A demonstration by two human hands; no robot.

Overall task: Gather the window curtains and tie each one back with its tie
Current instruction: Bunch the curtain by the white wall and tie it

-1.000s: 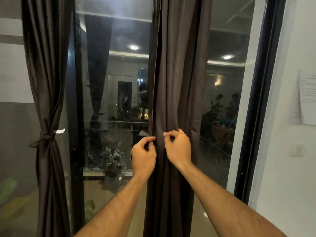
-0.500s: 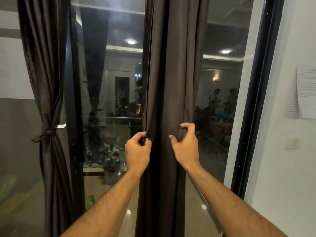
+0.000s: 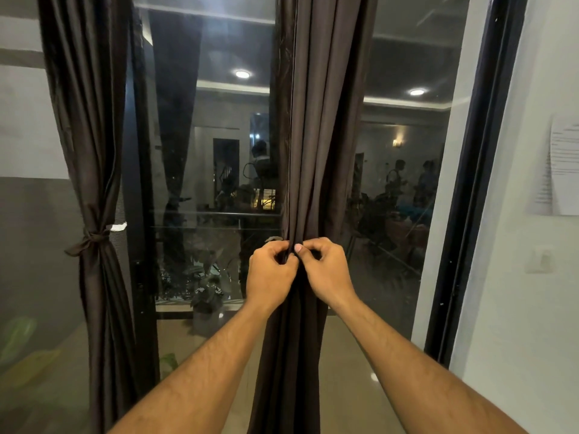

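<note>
Curtains are hanging at the window: the left curtain point(image 3: 94, 183) is already tied with its tie point(image 3: 89, 239), and I am working on the middle curtain point(image 3: 319, 151). My left hand point(image 3: 269, 277) and right hand point(image 3: 329, 270) are both curled tight, pinching the bunched cloth at the front, side by side. I cannot see a tie here. I think the next move is wrapping a tie around and knotting it. Dark glass point(image 3: 219, 151) is showing room lights, and a paper point(image 3: 564, 164) is hanging on the white wall.
</note>
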